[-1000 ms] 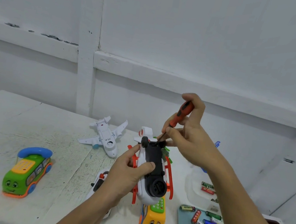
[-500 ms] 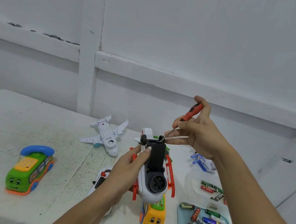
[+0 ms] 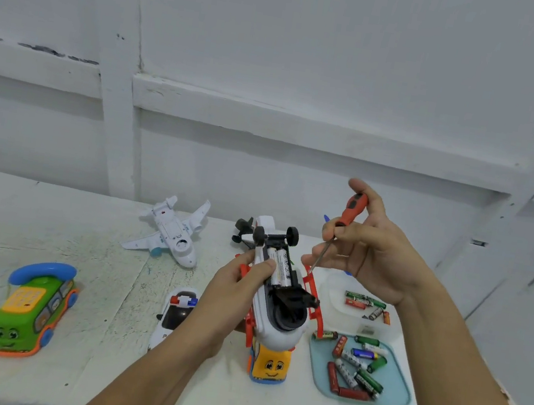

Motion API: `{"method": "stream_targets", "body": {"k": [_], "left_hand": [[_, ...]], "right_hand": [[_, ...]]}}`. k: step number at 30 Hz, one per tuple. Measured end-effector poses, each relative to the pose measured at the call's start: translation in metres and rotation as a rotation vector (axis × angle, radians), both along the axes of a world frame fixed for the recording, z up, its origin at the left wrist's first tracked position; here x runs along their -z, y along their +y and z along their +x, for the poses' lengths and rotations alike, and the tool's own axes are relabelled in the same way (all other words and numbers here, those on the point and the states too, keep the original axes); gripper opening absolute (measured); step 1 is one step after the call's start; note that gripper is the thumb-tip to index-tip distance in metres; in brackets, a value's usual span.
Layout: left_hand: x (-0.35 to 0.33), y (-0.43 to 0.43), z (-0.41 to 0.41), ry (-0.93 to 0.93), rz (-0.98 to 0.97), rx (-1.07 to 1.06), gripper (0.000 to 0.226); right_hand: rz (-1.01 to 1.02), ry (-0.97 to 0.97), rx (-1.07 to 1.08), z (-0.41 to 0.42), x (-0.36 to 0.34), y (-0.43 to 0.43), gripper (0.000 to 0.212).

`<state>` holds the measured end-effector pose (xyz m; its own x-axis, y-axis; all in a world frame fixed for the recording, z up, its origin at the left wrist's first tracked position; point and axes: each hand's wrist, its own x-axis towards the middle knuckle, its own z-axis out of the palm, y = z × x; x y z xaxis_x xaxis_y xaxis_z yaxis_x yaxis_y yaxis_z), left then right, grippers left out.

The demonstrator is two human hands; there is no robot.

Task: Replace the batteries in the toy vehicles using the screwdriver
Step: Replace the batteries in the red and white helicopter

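On the far left of the white counter (image 3: 88,366) a green phone bus (image 3: 31,309) sits alone. A white plane (image 3: 171,233) lies belly up near the wall, and a police car (image 3: 178,310) is parked beside the left hand (image 3: 235,287). That hand grips a white toy vehicle (image 3: 278,329) with red rails, held upside down just above a yellow bus (image 3: 271,364). Its black lid (image 3: 293,298) hangs open, and two batteries (image 3: 280,266) show in the slot, with the thumb on them. The right hand (image 3: 372,252) is up in the air, apart from the toy, and pinches the red screwdriver (image 3: 348,214) with its tip pointing down. So I think the screw part is done for this toy. The old batteries have to come out, new ones go in, and the lid gets shut. The other toys look like they wait their turn. A clear tub (image 3: 332,292) and a blue tray (image 3: 398,392), both with loose batteries inside, sit on the right. The tray is close to the counter's front and right edges, so a bump could push it off. There is bare room between the green bus and the plane.
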<state>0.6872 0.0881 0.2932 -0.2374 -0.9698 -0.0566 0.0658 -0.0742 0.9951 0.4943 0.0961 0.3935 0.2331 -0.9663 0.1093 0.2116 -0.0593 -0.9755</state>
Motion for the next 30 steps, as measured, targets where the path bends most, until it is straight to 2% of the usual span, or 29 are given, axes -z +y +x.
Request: {"method": "stream_targets", "body": {"k": [4,7,10,14,17,20,21,24,27,30], "left_hand": [[-0.001,0.005,-0.008,-0.008,0.006,0.062,0.019],[0.001,0.008,-0.017,0.001,0.007,0.068,0.020],[0.003,0.012,-0.030,-0.018,-0.004,0.077,0.029],[0.008,0.016,-0.052,-0.032,-0.010,0.078,0.056],[0.015,0.017,-0.074,-0.018,-0.009,0.072,0.068],[0.021,0.019,-0.098,-0.023,-0.036,0.052,0.033],[0.022,0.021,-0.107,-0.010,-0.034,0.042,0.029],[0.024,0.028,-0.131,-0.012,-0.011,0.022,0.027],[0.028,0.026,-0.151,-0.019,0.035,0.003,0.023],[0.024,0.010,-0.168,-0.061,0.072,-0.029,0.039]], "right_hand": [[-0.072,-0.061,0.241,0.002,0.011,0.010,0.075],[-0.250,0.083,0.453,0.007,0.018,0.022,0.078],[-0.402,0.215,0.542,0.009,0.026,0.031,0.076],[-0.465,0.283,0.535,-0.007,0.037,0.034,0.072],[-0.480,0.305,0.515,-0.031,0.044,0.033,0.070],[-0.546,0.385,0.469,-0.058,0.049,0.030,0.069],[-0.568,0.425,0.445,-0.066,0.050,0.029,0.068],[-0.566,0.493,0.362,-0.092,0.051,0.023,0.067],[-0.440,0.451,0.319,-0.120,0.051,0.008,0.066],[-0.339,0.384,0.281,-0.142,0.049,-0.014,0.067]]}}
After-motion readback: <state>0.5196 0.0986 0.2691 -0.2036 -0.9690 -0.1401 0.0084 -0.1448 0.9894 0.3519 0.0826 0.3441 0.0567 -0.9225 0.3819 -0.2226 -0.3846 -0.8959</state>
